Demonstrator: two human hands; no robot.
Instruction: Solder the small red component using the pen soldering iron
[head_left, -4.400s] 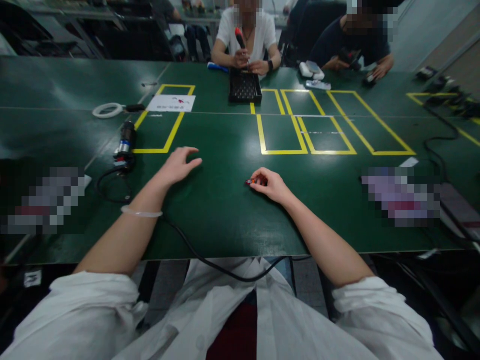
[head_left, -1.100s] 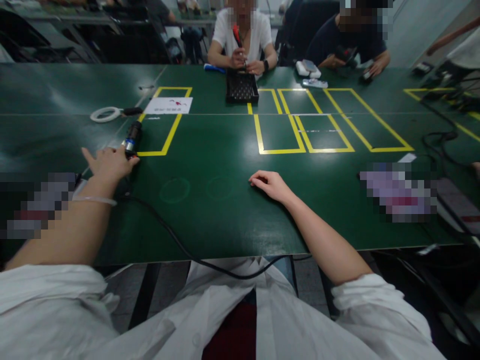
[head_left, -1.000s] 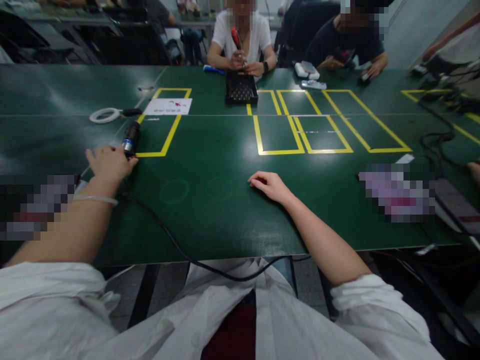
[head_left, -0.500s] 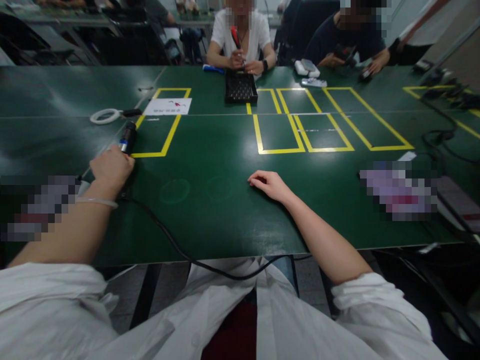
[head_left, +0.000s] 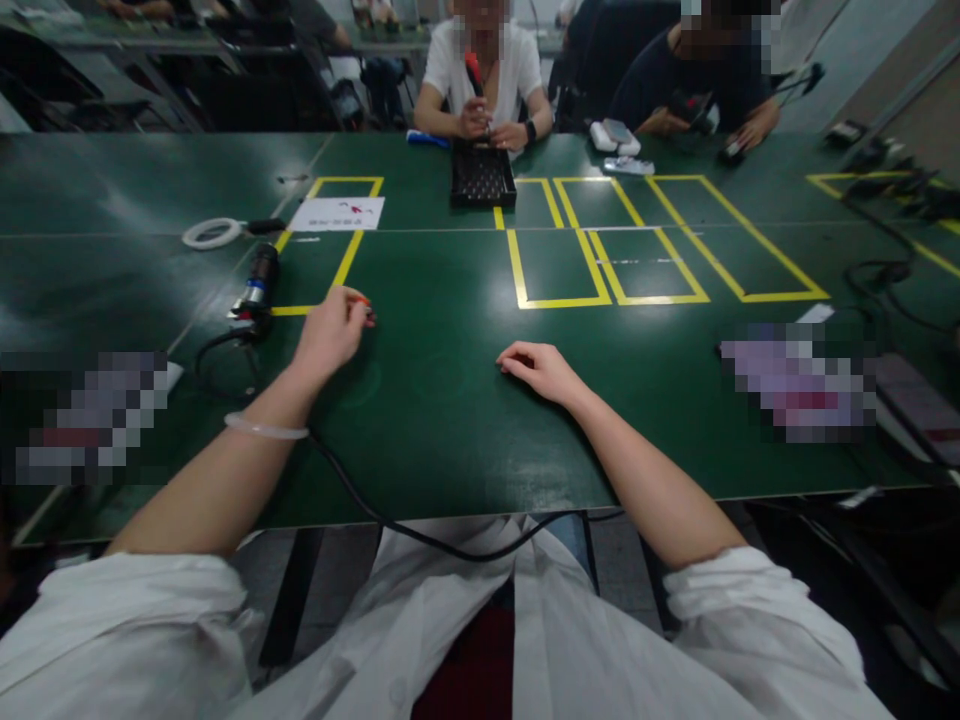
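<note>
My left hand (head_left: 334, 328) is over the table, just right of a yellow taped outline, its fingers pinched. At the fingertips shows something small, orange and dark, too small to name. To the left of that hand lies a black cylindrical tool (head_left: 260, 275) with a blue band, apart from my fingers; a black cord (head_left: 352, 490) runs near it and under my left forearm. My right hand (head_left: 536, 368) rests on the green table (head_left: 450, 440), its fingers loosely curled and no object visible in them.
Yellow tape outlines (head_left: 562, 303) mark the table. A white paper sheet (head_left: 337, 213) and a coiled white cable (head_left: 212, 234) lie at left. Across the table, one person works over a black tray (head_left: 483, 178); another sits farther right. A blurred-out purple item (head_left: 795, 385) lies at right.
My left hand has let go of the black cylindrical tool and moved right, with its fingers now pinched. The tool lies on the table. My right hand has stayed in place.
</note>
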